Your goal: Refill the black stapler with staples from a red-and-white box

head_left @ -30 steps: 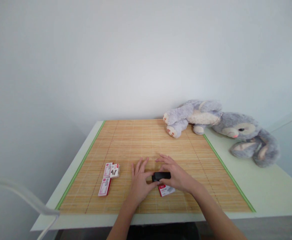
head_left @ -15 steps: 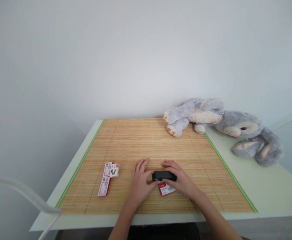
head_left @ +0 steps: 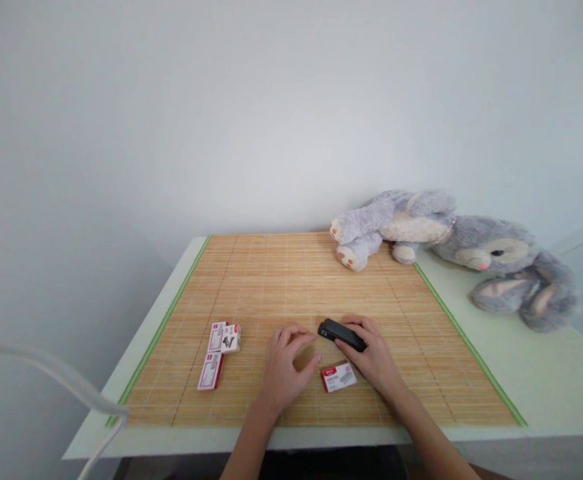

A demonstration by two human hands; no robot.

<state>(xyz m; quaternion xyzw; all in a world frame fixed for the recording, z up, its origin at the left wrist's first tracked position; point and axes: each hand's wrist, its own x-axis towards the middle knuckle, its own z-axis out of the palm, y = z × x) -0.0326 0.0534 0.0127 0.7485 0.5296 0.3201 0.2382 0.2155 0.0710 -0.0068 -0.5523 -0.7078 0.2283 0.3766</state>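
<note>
A black stapler (head_left: 342,334) lies slantwise over the mat, its right end between the thumb and fingers of my right hand (head_left: 371,352). My left hand (head_left: 289,367) is apart from it on the left, fingers curved and thumb spread away, holding nothing. Just below the stapler, between my hands, a red and white staple box (head_left: 339,377) lies flat on the mat. Farther left are two more white and red boxes, an upper one (head_left: 216,337) and a lower one (head_left: 210,371). A small white box with a stapler picture (head_left: 231,339) touches the upper one.
The bamboo mat (head_left: 271,287) with green edges covers most of the pale table (head_left: 546,393). A grey plush rabbit (head_left: 421,227) lies across the back right, partly on the mat. A white cable (head_left: 71,383) crosses the lower left. A wall stands behind.
My left hand has let go of the stapler and drawn slightly back. My right hand has moved the stapler up and right, turning it aslant, so the staple box beneath shows fully.
</note>
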